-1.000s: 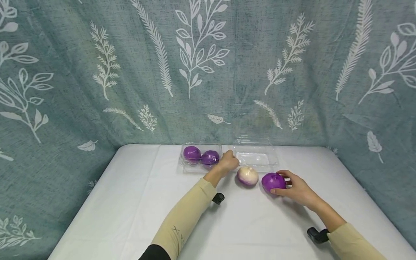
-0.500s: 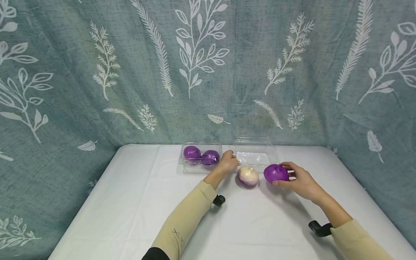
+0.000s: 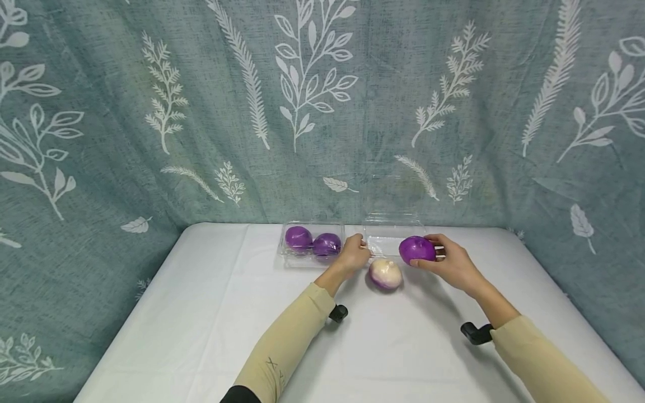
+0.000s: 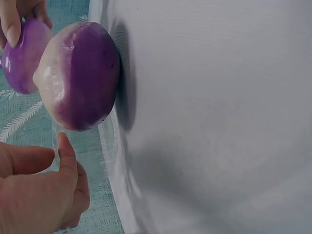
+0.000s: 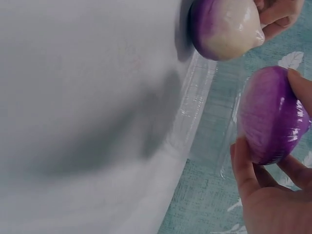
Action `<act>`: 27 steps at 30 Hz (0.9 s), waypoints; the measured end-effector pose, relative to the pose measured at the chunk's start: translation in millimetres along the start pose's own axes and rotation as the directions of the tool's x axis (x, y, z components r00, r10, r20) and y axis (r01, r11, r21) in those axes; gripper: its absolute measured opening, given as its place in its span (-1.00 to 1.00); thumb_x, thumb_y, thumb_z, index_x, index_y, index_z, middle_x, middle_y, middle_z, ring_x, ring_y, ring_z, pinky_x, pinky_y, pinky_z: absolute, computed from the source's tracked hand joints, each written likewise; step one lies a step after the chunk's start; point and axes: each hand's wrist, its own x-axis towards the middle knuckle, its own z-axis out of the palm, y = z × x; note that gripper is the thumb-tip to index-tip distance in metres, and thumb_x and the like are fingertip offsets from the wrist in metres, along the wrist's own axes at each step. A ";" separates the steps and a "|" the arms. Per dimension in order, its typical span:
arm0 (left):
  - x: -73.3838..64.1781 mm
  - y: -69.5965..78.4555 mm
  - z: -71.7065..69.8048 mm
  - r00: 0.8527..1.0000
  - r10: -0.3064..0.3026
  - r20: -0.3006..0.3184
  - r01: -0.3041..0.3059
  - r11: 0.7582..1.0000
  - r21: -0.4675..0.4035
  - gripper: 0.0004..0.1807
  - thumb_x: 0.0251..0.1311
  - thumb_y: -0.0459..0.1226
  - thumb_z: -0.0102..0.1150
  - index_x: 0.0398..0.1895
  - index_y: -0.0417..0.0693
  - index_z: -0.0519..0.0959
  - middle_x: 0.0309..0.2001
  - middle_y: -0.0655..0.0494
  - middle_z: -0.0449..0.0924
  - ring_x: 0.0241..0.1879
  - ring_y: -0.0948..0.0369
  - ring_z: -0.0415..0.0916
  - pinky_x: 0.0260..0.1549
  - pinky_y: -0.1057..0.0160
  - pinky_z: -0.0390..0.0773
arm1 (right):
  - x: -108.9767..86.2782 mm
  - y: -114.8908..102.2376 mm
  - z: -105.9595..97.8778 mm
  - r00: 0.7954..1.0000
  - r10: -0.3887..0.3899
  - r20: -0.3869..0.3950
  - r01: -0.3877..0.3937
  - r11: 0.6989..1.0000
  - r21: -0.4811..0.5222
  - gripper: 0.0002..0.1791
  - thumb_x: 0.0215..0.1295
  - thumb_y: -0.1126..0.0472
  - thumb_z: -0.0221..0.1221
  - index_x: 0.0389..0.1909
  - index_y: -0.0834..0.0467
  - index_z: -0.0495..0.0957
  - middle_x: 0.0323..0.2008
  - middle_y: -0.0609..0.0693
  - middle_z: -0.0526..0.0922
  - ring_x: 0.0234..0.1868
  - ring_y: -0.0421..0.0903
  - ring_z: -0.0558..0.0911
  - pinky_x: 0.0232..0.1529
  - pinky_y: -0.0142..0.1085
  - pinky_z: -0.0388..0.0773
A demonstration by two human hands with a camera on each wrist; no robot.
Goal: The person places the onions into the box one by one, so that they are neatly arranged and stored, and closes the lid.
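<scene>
Moved since the earlier frame: your right hand (image 3: 456, 266) and its turnip (image 3: 417, 250), shifted away from you and leftward over the worktop (image 3: 201, 313); your left hand (image 3: 355, 253) keeps its place.

Item, right grip: holding one glossy purple turnip, thumb on its near side, fingers on its far side. Turnip lies at the fingertips, left of your palm, with a gap between palm and skin. Raised off the worktop; in the head view it overlaps the near right part of an open clear plastic box (image 3: 382, 246). You cannot tell whether it is directly above.

Item, left grip: narrow, thumb and index finger pinching the edge of that box at its near left corner.

Item, pale turnip (image 3: 385, 275): white upper side, purple below, resting on the worktop in front of the open box, between your hands, touching neither.

Item, filled clear plastic box (image 3: 292, 261): left of your left hand, two purple turnips inside, side by side.

Item, backdrop: teal curtain (image 3: 373, 112), white leaf print.
</scene>
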 end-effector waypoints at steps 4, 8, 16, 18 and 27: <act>1.1 -0.8 -0.4 1.000 0.002 0.001 -0.002 1.000 -0.006 -0.54 0.09 -0.65 0.03 0.14 -0.59 0.40 0.02 -0.29 0.48 -0.12 0.08 0.52 -0.23 0.31 0.61 | 9.6 1.9 6.2 1.000 -0.010 -0.023 0.010 1.000 0.010 -0.10 0.21 -0.08 0.46 0.39 0.33 0.31 0.25 0.36 0.48 0.16 0.28 0.57 0.13 0.09 0.62; 1.2 -1.2 -0.6 1.000 0.010 -0.012 -0.010 1.000 0.002 -0.56 0.08 -0.66 0.02 0.10 -0.60 0.41 0.02 -0.33 0.49 -0.11 0.05 0.54 -0.21 0.28 0.64 | 18.1 0.9 10.7 0.999 -0.025 -0.030 0.025 1.000 0.010 -0.10 0.21 -0.08 0.46 0.38 0.36 0.31 0.23 0.38 0.49 0.14 0.27 0.59 0.13 0.09 0.61; 1.6 -1.3 -0.2 1.000 0.012 -0.018 -0.011 1.000 0.027 -0.60 0.07 -0.65 0.03 0.05 -0.58 0.43 -0.10 -0.20 0.50 -0.19 0.11 0.50 -0.25 0.30 0.61 | 32.9 -3.1 17.5 1.000 -0.018 -0.013 0.018 1.000 0.015 -0.06 0.23 -0.07 0.45 0.42 0.38 0.27 0.27 0.40 0.46 0.19 0.31 0.55 0.19 0.13 0.59; 1.8 -1.4 -0.3 1.000 0.010 -0.014 -0.009 1.000 0.022 -0.59 0.09 -0.65 0.02 0.07 -0.59 0.42 -0.13 -0.15 0.48 -0.20 0.13 0.48 -0.26 0.31 0.60 | 37.2 -3.5 20.1 1.000 -0.021 -0.005 0.021 1.000 0.018 -0.07 0.24 -0.07 0.45 0.41 0.38 0.27 0.27 0.40 0.46 0.20 0.31 0.55 0.19 0.13 0.59; 2.0 -0.2 1.6 0.999 0.014 -0.036 -0.014 1.000 0.016 -0.61 0.08 -0.64 0.06 0.04 -0.59 0.43 -0.16 -0.14 0.49 -0.23 0.14 0.48 -0.24 0.29 0.61 | 52.8 -3.3 29.2 1.000 -0.028 0.010 0.028 0.999 0.025 -0.09 0.25 -0.05 0.44 0.41 0.37 0.26 0.27 0.42 0.45 0.22 0.34 0.54 0.20 0.15 0.58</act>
